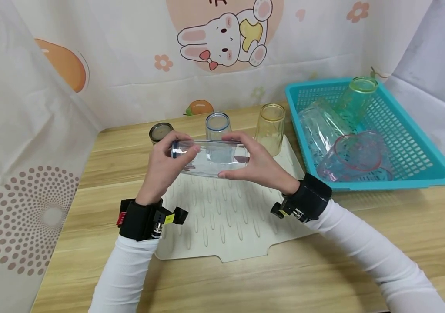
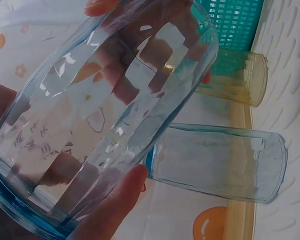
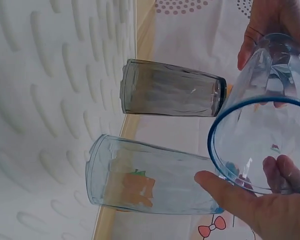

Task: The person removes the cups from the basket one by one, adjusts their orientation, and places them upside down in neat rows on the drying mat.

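Note:
Above the mat, a clear drinking glass with a faint blue tint (image 1: 215,158) lies sideways between both hands. My left hand (image 1: 163,165) grips its thick blue base end, the thumb along the wall in the left wrist view. At the mouth end, my right hand (image 1: 259,161) holds the glass with thumb and fingers apart around the rim, its blue edge facing the right wrist camera. Behind it, upside down on the mat's far part, stand a dark grey glass (image 3: 172,89), a light blue glass (image 3: 150,175) and a yellow glass (image 1: 271,126).
A white ridged drying mat (image 1: 222,221) lies on the wooden table (image 1: 101,208). To the right, a turquoise basket (image 1: 386,186) holds a green glass (image 1: 357,98), a clear glass (image 1: 320,126) and pinkish glass (image 1: 357,152). A printed curtain (image 1: 128,52) hangs behind.

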{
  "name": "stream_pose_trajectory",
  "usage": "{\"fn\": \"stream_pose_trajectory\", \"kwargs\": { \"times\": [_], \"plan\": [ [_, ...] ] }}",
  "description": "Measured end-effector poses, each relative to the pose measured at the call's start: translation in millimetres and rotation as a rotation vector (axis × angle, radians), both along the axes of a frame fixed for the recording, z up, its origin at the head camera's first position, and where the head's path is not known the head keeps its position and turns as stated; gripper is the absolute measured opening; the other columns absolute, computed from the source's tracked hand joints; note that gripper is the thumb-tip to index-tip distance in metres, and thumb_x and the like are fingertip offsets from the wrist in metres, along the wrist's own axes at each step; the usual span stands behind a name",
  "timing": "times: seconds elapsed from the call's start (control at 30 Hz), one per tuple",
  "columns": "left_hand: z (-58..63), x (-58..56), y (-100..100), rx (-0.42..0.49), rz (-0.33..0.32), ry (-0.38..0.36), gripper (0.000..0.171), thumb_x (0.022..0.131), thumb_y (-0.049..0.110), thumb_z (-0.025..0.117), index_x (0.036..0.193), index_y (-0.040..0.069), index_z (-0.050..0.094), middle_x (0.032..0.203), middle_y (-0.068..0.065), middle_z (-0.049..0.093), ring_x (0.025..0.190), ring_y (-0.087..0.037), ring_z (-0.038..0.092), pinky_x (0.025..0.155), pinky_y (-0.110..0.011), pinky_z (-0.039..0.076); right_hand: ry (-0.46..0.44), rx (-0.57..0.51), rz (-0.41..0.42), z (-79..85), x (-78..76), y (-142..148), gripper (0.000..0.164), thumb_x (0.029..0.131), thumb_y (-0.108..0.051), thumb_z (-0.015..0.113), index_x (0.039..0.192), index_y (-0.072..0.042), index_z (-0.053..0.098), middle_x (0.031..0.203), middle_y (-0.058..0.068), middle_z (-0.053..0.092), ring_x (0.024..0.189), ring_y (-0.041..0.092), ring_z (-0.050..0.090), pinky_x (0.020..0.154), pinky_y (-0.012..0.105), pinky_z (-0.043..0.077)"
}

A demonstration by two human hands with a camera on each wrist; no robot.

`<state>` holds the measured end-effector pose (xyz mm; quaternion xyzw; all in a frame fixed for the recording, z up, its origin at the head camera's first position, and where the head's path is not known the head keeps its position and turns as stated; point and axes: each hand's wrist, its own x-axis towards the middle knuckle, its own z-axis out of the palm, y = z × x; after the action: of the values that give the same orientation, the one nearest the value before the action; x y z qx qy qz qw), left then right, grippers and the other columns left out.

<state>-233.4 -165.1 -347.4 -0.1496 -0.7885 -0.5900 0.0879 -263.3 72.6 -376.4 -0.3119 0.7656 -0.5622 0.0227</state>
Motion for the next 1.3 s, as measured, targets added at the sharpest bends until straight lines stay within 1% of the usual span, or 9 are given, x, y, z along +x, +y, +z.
{"fn": "stream_pose_trajectory", "kwargs": {
  "times": [0.17,0.3,0.47,0.57,0.7,0.87,1.1,1.2,1.3],
  "plan": [
    [3.7,-1.9,-5,-0.075,0.021,-0.003,0.028,0.089,0.018,0.07,0.112,0.003,0.063,0.113,-0.006,0.058,0.097,-0.02,0.055,0.077,-0.033,0.046,-0.037,0.011,-0.019,-2.4,0.5,7,0.078,0.074,-0.01,0.084,0.141,-0.007,0.042,0.138,0.007,0.044,0.124,0.025,0.042,0.097,0.051,0.043],
    [5.7,-1.9,-14,-0.192,0.053,-0.005,0.03,0.088,0.021,0.071,0.112,0.005,0.063,0.114,-0.009,0.057,0.096,-0.024,0.055,0.074,-0.037,0.048,-0.052,0.061,-0.045,-5.0,0.9,16,0.08,0.075,-0.012,0.084,0.142,-0.007,0.041,0.142,0.009,0.042,0.131,0.027,0.038,0.1,0.053,0.04],
    [2.8,-1.6,-29,-0.343,0.098,0.061,0.028,0.087,0.021,0.072,0.108,0.004,0.063,0.11,-0.013,0.06,0.094,-0.027,0.055,0.074,-0.039,0.043,-0.081,0.155,-0.097,-10.0,1.2,28,0.079,0.076,-0.018,0.084,0.141,-0.007,0.041,0.14,0.011,0.043,0.13,0.028,0.039,0.1,0.053,0.04],
    [0.8,-0.8,-39,-0.395,0.129,0.107,0.027,0.086,0.019,0.073,0.105,0.002,0.064,0.107,-0.014,0.062,0.094,-0.027,0.055,0.075,-0.038,0.041,-0.097,0.176,-0.122,-13.9,1.1,32,0.077,0.076,-0.019,0.084,0.139,-0.005,0.043,0.139,0.012,0.044,0.129,0.029,0.04,0.1,0.053,0.04],
    [1.7,0.7,-49,-0.487,0.17,0.14,0.026,0.085,0.018,0.073,0.103,0.001,0.065,0.1,-0.016,0.064,0.081,-0.025,0.053,0.067,-0.034,0.038,-0.096,0.187,-0.137,-17.6,1.2,36,0.075,0.077,-0.018,0.083,0.138,-0.003,0.043,0.138,0.013,0.044,0.128,0.03,0.041,0.099,0.053,0.041],
    [4.4,1.8,-57,-0.625,0.213,0.189,0.027,0.083,0.021,0.075,0.1,0.001,0.066,0.083,-0.013,0.061,0.062,-0.019,0.04,0.053,-0.031,0.029,-0.086,0.205,-0.152,-20.4,1.5,39,0.075,0.077,-0.018,0.083,0.138,-0.002,0.042,0.138,0.014,0.044,0.128,0.031,0.042,0.097,0.053,0.042],
    [-0.2,3.0,-66,-0.745,0.257,0.224,0.031,0.078,0.023,0.078,0.094,0.0,0.066,0.064,-0.004,0.045,0.057,-0.018,0.037,0.05,-0.033,0.025,-0.099,0.217,-0.173,-23.8,2.4,42,0.075,0.077,-0.019,0.083,0.137,-0.001,0.042,0.139,0.015,0.043,0.127,0.031,0.042,0.098,0.052,0.042],
    [-3.0,3.9,-67,-0.787,0.278,0.227,0.031,0.077,0.023,0.078,0.093,0.0,0.066,0.064,-0.006,0.046,0.055,-0.02,0.038,0.048,-0.033,0.025,-0.104,0.225,-0.185,-24.4,2.7,42,0.075,0.077,-0.018,0.083,0.137,-0.001,0.042,0.138,0.016,0.043,0.126,0.032,0.043,0.097,0.051,0.043],
    [-5.7,4.2,-67,-0.823,0.299,0.234,0.031,0.075,0.024,0.078,0.093,0.001,0.066,0.067,-0.01,0.051,0.054,-0.022,0.042,0.045,-0.033,0.028,-0.111,0.235,-0.195,-25.3,2.6,43,0.075,0.077,-0.018,0.083,0.138,0.0,0.042,0.138,0.017,0.042,0.125,0.033,0.043,0.096,0.05,0.044]
  ]
}}
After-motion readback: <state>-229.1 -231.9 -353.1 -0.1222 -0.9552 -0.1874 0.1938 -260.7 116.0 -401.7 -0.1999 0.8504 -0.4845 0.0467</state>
